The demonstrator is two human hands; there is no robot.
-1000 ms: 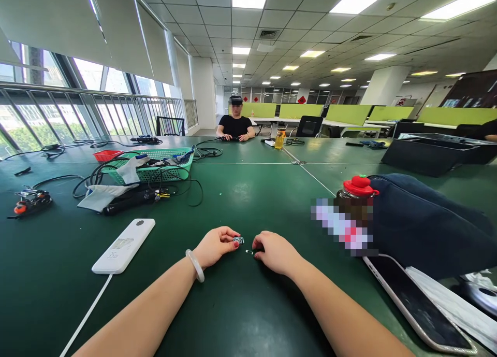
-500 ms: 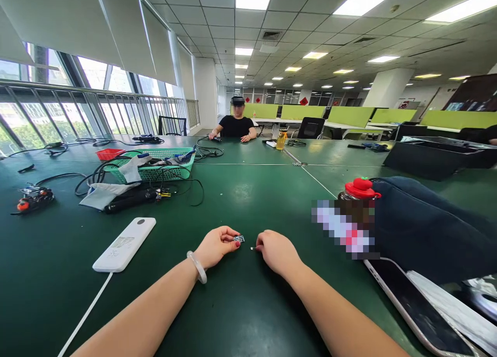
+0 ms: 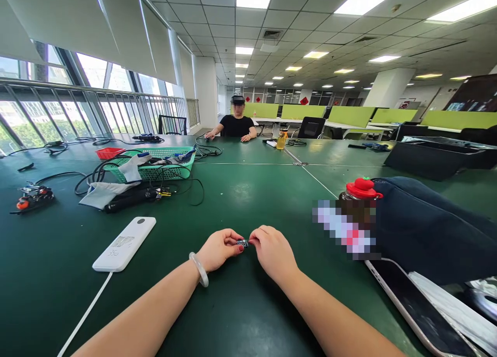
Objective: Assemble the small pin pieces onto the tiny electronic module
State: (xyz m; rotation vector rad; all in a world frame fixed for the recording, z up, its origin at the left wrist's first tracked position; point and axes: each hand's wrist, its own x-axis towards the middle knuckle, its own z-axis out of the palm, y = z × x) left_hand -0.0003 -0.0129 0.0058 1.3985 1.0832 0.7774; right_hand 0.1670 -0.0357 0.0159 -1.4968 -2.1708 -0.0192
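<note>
My left hand (image 3: 221, 248) pinches a tiny dark electronic part (image 3: 243, 243) just above the green table (image 3: 240, 305). My right hand (image 3: 272, 251) is closed too, its fingertips meeting the same small part from the right. The small pin it held earlier is hidden between its fingers. A pale bangle (image 3: 199, 268) sits on my left wrist. Both hands are at the table's near middle.
A white power bank (image 3: 124, 244) with a cable lies to the left. Further back stands a green basket (image 3: 155, 165) amid black cables. A red-capped bottle (image 3: 359, 212), dark cloth (image 3: 427, 227) and a phone (image 3: 419, 310) lie right. A person (image 3: 236, 125) sits at the far side.
My right hand has moved left and up until its fingertips meet the part in my left hand. The gap between the hands has closed.
</note>
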